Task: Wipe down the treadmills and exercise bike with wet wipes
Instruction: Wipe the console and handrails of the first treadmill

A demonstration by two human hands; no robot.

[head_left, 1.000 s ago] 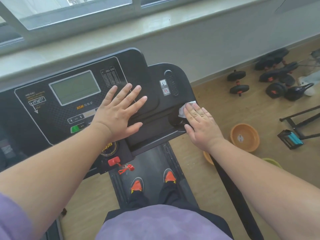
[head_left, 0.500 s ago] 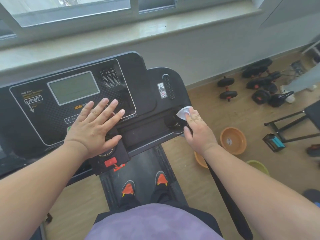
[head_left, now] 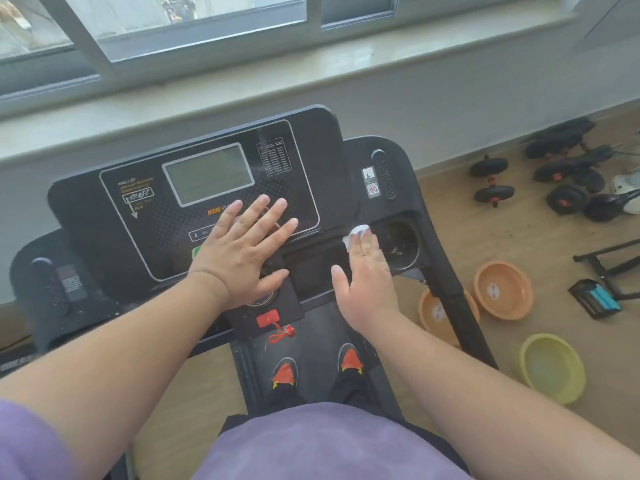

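I stand on a black treadmill, facing its console [head_left: 138, 244] with a grey display. My left hand [head_left: 247, 252] lies flat with spread fingers on the console's button area below the display. My right hand [head_left: 363, 278] lies flat on the tray to the right of the console, its straight fingers pressing a white wet wipe [head_left: 358, 233] onto the surface beside the round cup holder [head_left: 401, 244]. Only a corner of the wipe shows beyond my fingertips. A red safety key [head_left: 267, 318] with a cord hangs under the console.
A window sill and wall run behind the treadmill. On the wooden floor to the right lie black dumbbells [head_left: 491, 180], two orange bowls [head_left: 502, 289], a yellow bowl [head_left: 552, 367] and a black stand [head_left: 602, 265]. The treadmill's right handrail [head_left: 460, 306] slopes down past the bowls.
My right hand slid the wipe leftward from the cup holder onto the tray. My left hand stayed flat on the console's buttons.
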